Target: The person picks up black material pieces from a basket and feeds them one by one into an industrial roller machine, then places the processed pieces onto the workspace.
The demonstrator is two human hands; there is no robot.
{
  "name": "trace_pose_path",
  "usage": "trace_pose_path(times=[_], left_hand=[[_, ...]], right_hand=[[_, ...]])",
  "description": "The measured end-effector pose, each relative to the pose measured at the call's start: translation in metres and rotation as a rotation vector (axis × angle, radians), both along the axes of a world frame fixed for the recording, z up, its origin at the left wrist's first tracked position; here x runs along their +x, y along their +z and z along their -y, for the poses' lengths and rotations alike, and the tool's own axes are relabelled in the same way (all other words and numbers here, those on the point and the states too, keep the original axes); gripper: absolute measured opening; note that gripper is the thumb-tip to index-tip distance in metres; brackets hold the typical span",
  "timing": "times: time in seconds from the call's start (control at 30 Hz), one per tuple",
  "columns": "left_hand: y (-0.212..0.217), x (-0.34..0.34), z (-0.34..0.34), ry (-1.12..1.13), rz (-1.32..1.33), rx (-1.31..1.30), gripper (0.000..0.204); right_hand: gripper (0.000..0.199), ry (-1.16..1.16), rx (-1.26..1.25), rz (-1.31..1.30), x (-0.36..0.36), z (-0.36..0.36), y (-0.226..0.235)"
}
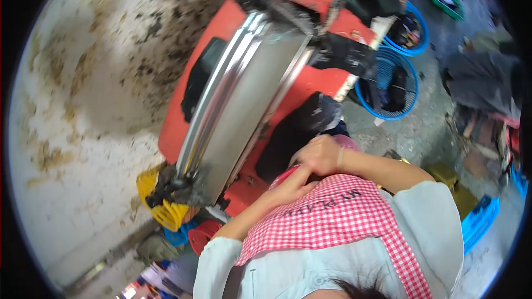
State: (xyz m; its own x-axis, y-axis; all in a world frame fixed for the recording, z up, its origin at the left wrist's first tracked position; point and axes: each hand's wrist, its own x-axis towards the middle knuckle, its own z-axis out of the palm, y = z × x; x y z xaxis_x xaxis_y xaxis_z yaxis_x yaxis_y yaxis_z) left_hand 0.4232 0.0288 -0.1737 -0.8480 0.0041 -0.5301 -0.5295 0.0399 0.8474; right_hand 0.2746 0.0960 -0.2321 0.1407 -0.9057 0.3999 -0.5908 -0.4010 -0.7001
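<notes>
Both my hands are together in front of my waist, at the red-and-white checked apron (316, 213). My right hand (320, 155) is closed like a fist, and bunched pink cloth of the apron shows beside it. Just below and to its left, my left hand (292, 188) is closed on a fold of the same apron, its fingertips partly hidden. Beyond my hands stands a red machine (310, 86) with a long shiny metal bar (221, 88) and a flat grey metal plate (260, 83). A black pad or piece of dark material (293, 133) lies on its near side.
Two blue baskets (414, 86) (424, 36) with dark pieces stand right of the machine. A yellow basket (152, 194) and a red tub (202, 235) are at its left end. A stained wall (83, 105) rises on the left. Dark cloth (485, 75) is piled at right.
</notes>
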Motion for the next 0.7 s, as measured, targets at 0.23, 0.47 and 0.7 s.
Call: trace_pose_path(times=[0.23, 0.47, 0.7], left_hand=[[0.056, -0.031, 0.138, 0.210, -0.369, -1.313, 0.052], [0.040, -0.051, 0.192, 0.421, 0.018, -1.297, 0.052], [0.030, -0.059, 0.223, 0.270, -0.034, -1.181, 0.060]], right_hand=[[0.015, -0.195, 0.351, 0.067, -0.019, 0.018, -0.032], [0.032, 0.083, 0.326, -0.417, 0.039, 0.072, -0.065], [0.028, 0.144, 0.095, -0.539, 0.034, 0.066, -0.072]])
